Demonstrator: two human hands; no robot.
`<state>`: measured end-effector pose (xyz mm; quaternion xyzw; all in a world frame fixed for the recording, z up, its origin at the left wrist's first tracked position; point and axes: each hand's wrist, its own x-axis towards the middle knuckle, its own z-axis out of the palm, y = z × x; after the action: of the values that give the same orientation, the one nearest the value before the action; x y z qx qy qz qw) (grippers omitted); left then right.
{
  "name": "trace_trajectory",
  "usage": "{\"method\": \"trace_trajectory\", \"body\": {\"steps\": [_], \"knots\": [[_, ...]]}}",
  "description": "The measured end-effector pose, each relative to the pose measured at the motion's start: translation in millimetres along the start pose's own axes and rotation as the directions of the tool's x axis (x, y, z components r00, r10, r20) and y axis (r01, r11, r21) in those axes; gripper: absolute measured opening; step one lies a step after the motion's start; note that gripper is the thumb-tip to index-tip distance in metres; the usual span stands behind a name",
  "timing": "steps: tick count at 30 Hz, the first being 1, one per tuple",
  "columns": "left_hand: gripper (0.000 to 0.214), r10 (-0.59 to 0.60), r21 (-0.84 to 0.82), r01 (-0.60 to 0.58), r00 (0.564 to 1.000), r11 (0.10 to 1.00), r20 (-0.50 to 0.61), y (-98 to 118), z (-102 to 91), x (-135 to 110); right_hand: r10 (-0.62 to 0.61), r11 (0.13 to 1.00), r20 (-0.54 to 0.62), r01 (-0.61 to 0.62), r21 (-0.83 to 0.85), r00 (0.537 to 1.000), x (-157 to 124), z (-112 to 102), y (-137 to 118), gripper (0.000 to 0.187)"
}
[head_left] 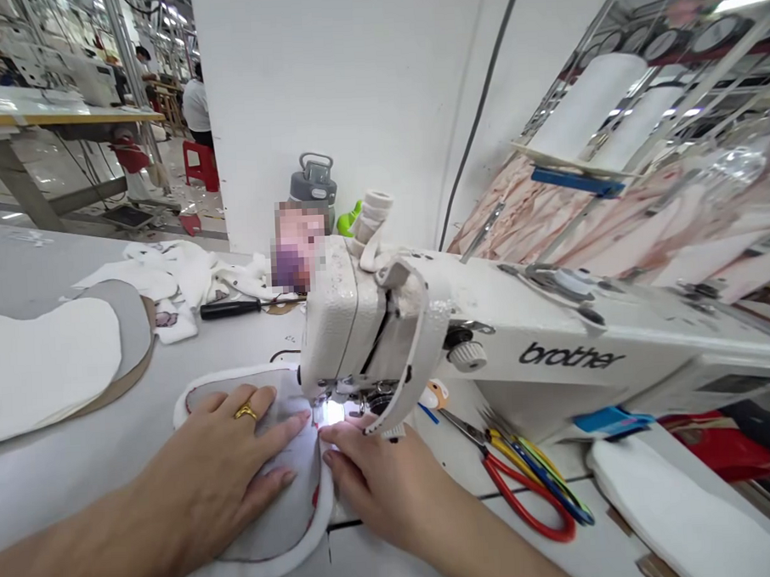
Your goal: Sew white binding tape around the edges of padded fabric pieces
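"What have you got under your left hand?"

"A grey fabric piece with a thick white rim. It lies on the worktop, its right edge running up beneath the head of the sewing machine. My left hand is laid flat on it, palm down, fingers spread and gripping nothing. I'd say the spread is there to smooth the cloth and stop it swinging round."

"And your right hand?"

"Thumb and index finger are at the white rim, just beside the bright patch of light under the machine head. I can't tell whether they pinch the rim or only press on it, and my other fingers are hard to make out. Being that near probably lets me steer the edge finely."

"Why one hand on each side?"

"So the edge is steadied from both directions, I'd judge, while the light falls between them."

"Aren't the scissors close?"

"They lie just to the right of my right hand, red handles towards me, which should make them quick to pick up. The stack of white pieces sits well off to the left, likely so it won't snag on this one."
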<state>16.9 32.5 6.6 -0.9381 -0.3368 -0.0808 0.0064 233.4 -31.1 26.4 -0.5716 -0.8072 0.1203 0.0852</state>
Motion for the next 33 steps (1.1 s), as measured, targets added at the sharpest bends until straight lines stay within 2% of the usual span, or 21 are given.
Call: {"method": "trace_trajectory", "body": {"steps": [8,14,20,29,31,33], "knots": [[0.040,0.005,0.011,-0.005,1.000,1.000,-0.001,-4,3.6,4,0.029,0.999,0.038,-0.030,0.038,0.999,1,-3,-1,0.026],[0.038,-0.018,-0.048,0.018,1.000,0.999,-0.013,-5,2.7,2,0.054,0.998,0.105,-0.055,0.011,0.993,3,-4,-3,0.026],[0.037,-0.034,-0.019,0.033,0.999,0.999,-0.008,-4,-0.4,4,0.039,0.999,0.094,-0.041,0.018,0.995,3,-7,-4,0.026],[0.041,-0.025,-0.049,0.023,0.999,0.999,-0.041,-9,9.7,1,0.045,0.998,0.053,-0.047,0.052,0.998,2,-3,-1,0.029],[0.041,-0.019,-0.054,0.017,0.999,0.998,-0.038,-12,7.1,4,0.054,0.997,0.049,-0.057,0.054,0.997,1,-1,1,0.028],[0.044,-0.006,-0.102,0.008,1.000,0.995,0.015,-19,-1.9,9,0.056,0.998,0.045,-0.058,0.038,0.997,0,0,1,0.027]]}}
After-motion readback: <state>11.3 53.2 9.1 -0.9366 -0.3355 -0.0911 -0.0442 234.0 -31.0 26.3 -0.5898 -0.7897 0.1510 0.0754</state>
